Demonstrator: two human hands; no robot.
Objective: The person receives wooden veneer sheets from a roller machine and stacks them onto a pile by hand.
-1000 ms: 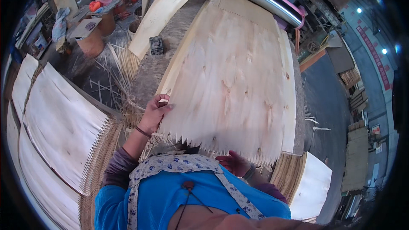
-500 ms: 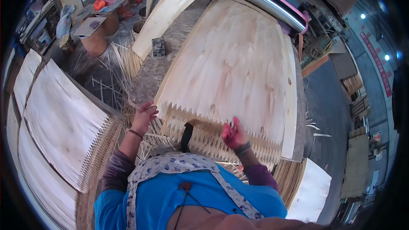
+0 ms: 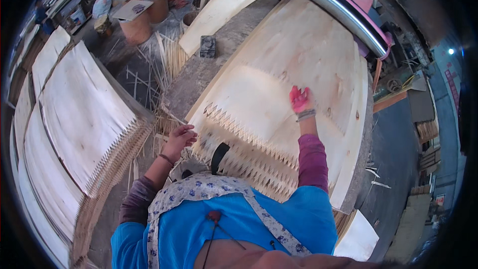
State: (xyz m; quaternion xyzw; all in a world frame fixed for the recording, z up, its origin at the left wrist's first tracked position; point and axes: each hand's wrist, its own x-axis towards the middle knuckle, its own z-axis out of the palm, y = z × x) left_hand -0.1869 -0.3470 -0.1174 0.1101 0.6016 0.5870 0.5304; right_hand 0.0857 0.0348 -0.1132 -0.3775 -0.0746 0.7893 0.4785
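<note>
A wide sheet of pale wood veneer (image 3: 249,102) lies before me on a stack, its near edge cut in zigzag teeth. More toothed edges of the stacked sheets (image 3: 249,164) show below it. My right hand (image 3: 300,100), pinkish-red at the fingers, is over the middle of the top sheet with its fingers loosely bent and apart. Whether it touches the wood I cannot tell. My left hand (image 3: 180,143) is beside the stack's near left corner, fingers half curled and apart, with nothing visible in them. A black strap-like piece (image 3: 219,158) sticks up at the near edge.
A shiny metal roller (image 3: 343,12) spans the far end. Left of the stack lie a dark block (image 3: 207,46) and a long veneer strip (image 3: 229,12). Another veneer pile (image 3: 89,114) stands at my left. Wood splinters (image 3: 167,55) litter the floor near brown drums (image 3: 135,25).
My right hand has moved forward and right, from the toothed edge to mid-sheet. My left hand has come off the sheet's corner. The top sheet's near edge has shifted forward, and the view has turned.
</note>
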